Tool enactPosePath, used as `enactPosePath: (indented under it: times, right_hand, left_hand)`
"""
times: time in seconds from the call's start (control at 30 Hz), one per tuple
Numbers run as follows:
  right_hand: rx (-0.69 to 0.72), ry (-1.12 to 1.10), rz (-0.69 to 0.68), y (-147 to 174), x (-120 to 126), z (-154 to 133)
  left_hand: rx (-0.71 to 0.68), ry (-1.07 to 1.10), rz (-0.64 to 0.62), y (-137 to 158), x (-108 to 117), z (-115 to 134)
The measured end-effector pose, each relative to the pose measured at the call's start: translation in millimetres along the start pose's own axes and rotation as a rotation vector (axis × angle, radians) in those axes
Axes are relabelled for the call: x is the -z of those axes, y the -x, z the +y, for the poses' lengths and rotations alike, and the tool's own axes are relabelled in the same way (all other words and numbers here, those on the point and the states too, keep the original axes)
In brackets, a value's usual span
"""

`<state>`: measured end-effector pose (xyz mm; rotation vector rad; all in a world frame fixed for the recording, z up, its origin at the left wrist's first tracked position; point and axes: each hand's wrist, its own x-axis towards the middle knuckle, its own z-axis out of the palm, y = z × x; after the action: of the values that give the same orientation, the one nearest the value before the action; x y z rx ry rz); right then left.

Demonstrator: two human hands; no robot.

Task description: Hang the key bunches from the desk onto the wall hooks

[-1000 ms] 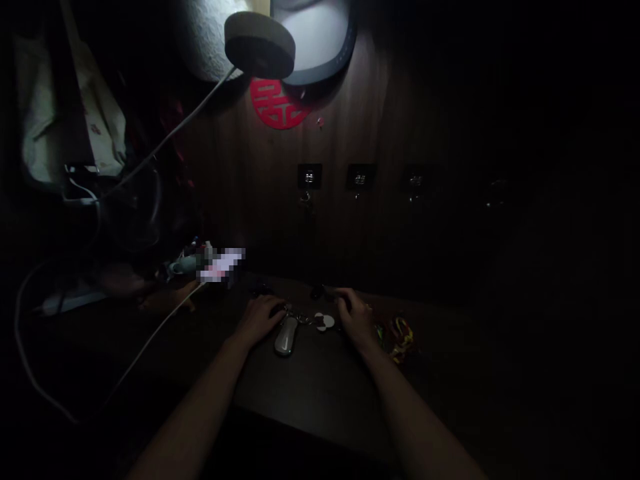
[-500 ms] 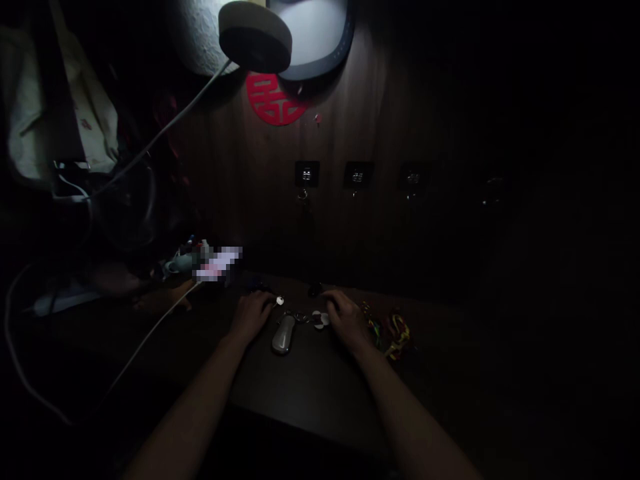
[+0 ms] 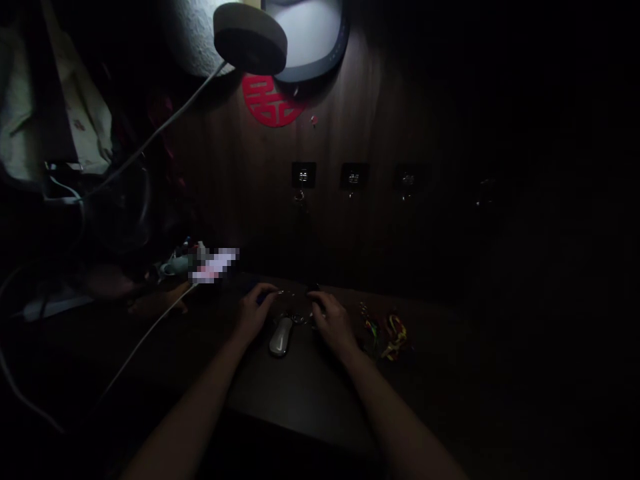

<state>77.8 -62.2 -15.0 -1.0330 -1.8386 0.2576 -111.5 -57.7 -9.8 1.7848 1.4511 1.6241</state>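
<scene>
Dim light leaves much of the table dark. My left hand (image 3: 254, 313) is closed, thumb and forefinger pinched at a small shiny piece (image 3: 281, 292); a bit of blue shows under its fingers. To the right, my right hand (image 3: 331, 323) bends its fingers over a small dark object (image 3: 313, 287), too dark to name. Between the hands lies a silver-grey fob (image 3: 281, 337) with a metal chain (image 3: 299, 319) at its far end. The chain runs toward my right hand, which covers its end.
Colourful cords (image 3: 396, 339) lie right of my right hand. At left are a lit, blurred-out screen (image 3: 216, 265), a white cable (image 3: 145, 341) and a brown figure (image 3: 159, 300). Hooks (image 3: 303, 176) line the wooden wall, below a round lamp (image 3: 250, 39) and a red paper cutout (image 3: 270, 103).
The view has shifted slightly. My left fingers have risen and closed, and the round white piece beside them no longer shows. My right hand has moved left, over the pale discs on the chain.
</scene>
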Motion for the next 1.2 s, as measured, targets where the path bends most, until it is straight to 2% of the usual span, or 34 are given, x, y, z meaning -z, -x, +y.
enactPosePath:
  times: [0.23, 0.43, 0.57, 0.83, 1.0, 1.2]
  right_hand:
    - [-0.141, -0.171, -0.043, 0.3, -13.7, -11.0]
    - [-0.256, -0.397, -0.031, -2.3, -14.6, -13.4]
    - [-0.317, -0.498, -0.01, -3.9, -11.3, -16.2]
    - [-0.229, -0.379, 0.034, -5.3, -2.2, -17.9]
    - [-0.3, -0.385, 0.09, -9.3, 2.5, -9.5]
    - [-0.389, -0.391, 0.157, -18.1, 16.8, -4.8]
  left_hand:
    - [0.113, 0.216, -0.084, -0.4, -10.0, 12.5]
    - [0.19, 0.298, -0.09, -0.7, -11.5, 9.7]
    - [0.176, 0.29, -0.085, -1.7, -11.6, 6.4]
    - [0.053, 0.136, -0.093, -0.5, -9.2, 6.0]
    - [0.009, 0.082, -0.098, -2.1, -8.5, -7.3]
    - [0.053, 0.024, 0.024, -10.9, -6.5, -30.8]
